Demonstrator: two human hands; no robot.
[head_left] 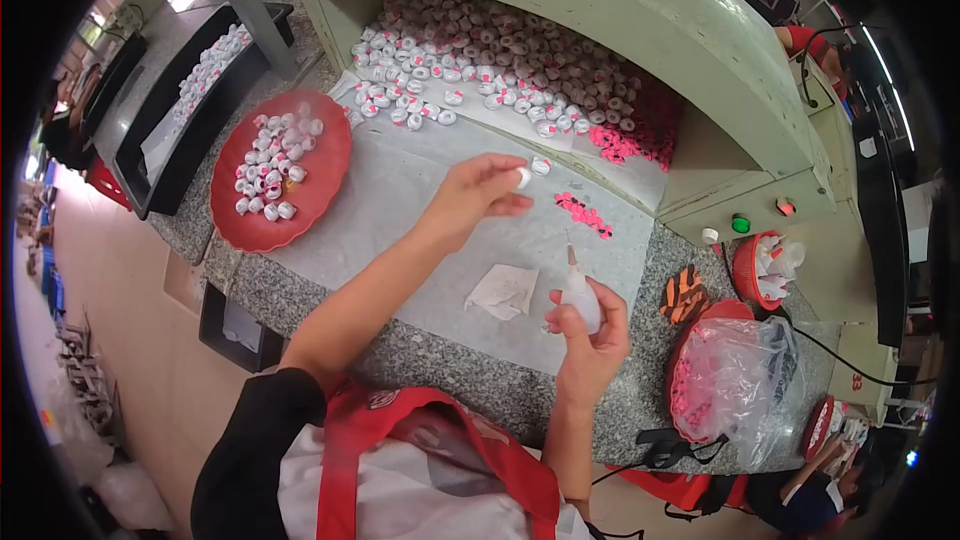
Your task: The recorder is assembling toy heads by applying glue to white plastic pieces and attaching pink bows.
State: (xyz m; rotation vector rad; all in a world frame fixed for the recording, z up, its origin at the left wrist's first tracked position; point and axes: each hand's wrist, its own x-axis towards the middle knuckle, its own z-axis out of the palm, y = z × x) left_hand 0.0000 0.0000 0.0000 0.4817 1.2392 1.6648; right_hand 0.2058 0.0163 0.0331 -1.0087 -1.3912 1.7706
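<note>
My left hand (pixel 472 202) is over the paper sheet, thumb and fingertips pinching a small round white piece (pixel 523 178). Right beside those fingertips is another white piece (pixel 541 167) with dark marks on it. A white squeeze bottle (pixel 581 302) with a thin needle tip is gripped in my right hand (pixel 592 335), its tip pointing away from me. Just beyond the needle, small bright pink pieces (pixel 583 215) with dark spots lie in a loose row. Between my forearms a crumpled white cloth or tissue (pixel 503 291) rests on the sheet.
A red plate (pixel 228 202) of white pieces stands left. Under the green-grey shelf (pixel 640 25) many more are heaped. To the right are a red basket (pixel 746 270), an orange-and-black striped item (pixel 684 295) and a red tray (pixel 682 365) partly under clear plastic.
</note>
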